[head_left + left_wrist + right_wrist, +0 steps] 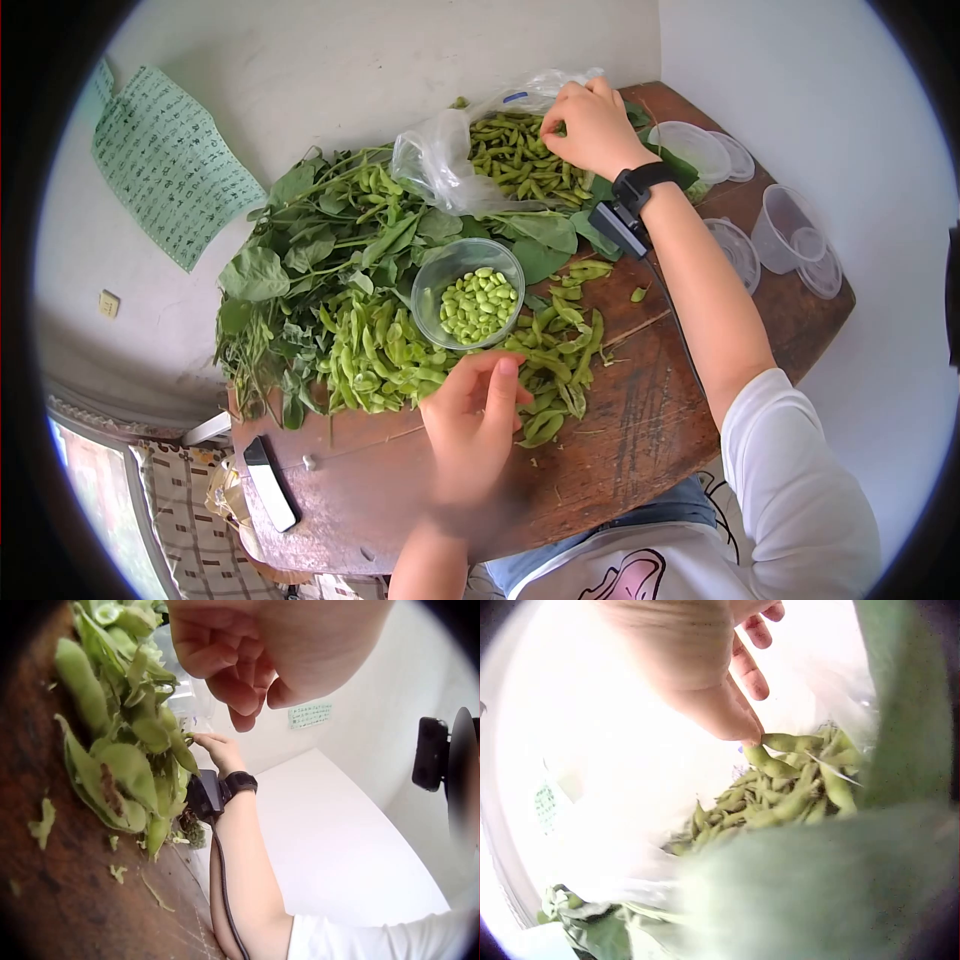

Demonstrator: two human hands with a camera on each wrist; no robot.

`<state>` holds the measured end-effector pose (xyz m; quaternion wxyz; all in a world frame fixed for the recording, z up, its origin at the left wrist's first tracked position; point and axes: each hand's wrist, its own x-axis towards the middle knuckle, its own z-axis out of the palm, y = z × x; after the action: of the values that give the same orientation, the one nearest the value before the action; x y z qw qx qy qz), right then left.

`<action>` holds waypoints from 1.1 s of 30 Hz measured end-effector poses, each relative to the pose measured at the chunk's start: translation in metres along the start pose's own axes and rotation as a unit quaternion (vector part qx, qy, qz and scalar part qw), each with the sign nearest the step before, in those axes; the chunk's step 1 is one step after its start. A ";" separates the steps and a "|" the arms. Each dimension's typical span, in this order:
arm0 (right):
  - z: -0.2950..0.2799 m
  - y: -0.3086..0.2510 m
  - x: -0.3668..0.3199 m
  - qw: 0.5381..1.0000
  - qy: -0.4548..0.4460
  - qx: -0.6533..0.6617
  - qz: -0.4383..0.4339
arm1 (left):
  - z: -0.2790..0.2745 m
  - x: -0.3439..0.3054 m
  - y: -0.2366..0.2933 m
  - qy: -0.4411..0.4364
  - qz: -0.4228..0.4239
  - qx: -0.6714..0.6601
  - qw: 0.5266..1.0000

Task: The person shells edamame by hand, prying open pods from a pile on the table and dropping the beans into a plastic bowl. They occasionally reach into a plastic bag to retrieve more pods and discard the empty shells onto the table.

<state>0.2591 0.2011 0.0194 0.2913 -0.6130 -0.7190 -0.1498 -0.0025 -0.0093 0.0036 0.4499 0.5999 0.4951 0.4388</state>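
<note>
Tabletop (650, 410): worn brown wood, set against a pale wall (350, 60).
Bag (440, 160): clear plastic, on the far side, green pods (520, 165) heaped at its mouth.
Right hand (597, 128): at the bag; thumb and finger pinch the end of one pod (771, 761), remaining fingers apart.
Left hand (472, 410): nearer the person, just before the tub; fingers loosely curled, nothing seen in them.
Tub (427, 300): clear, round, between the hands; shelled beans (480, 305) inside.
Loose pods (370, 355): left and right of the tub; one split hull (94, 787) shows in the left wrist view.
Handling, as judged: a light tip pinch should part one pod from the heap without dragging film; lift clear of the bag, then pass round the tub, since a knocked rim could spill beans; the unladen left hand seems well placed to receive.
</note>
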 end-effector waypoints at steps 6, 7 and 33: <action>-0.009 -0.003 0.004 0.998 0.012 0.052 0.037 | 0.000 0.000 0.000 0.001 0.005 0.002 1.000; -0.009 -0.003 0.004 0.996 -0.001 0.075 0.052 | 0.000 0.000 0.000 0.000 0.008 0.005 1.000; -0.096 -0.104 -0.111 0.664 -0.299 0.681 0.086 | -0.005 -0.002 -0.005 0.011 0.094 -0.131 0.987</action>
<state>0.1900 0.0365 0.0424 0.4087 -0.3150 -0.6134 0.5979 -0.0086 -0.0103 -0.0005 0.4758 0.5750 0.3799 0.5466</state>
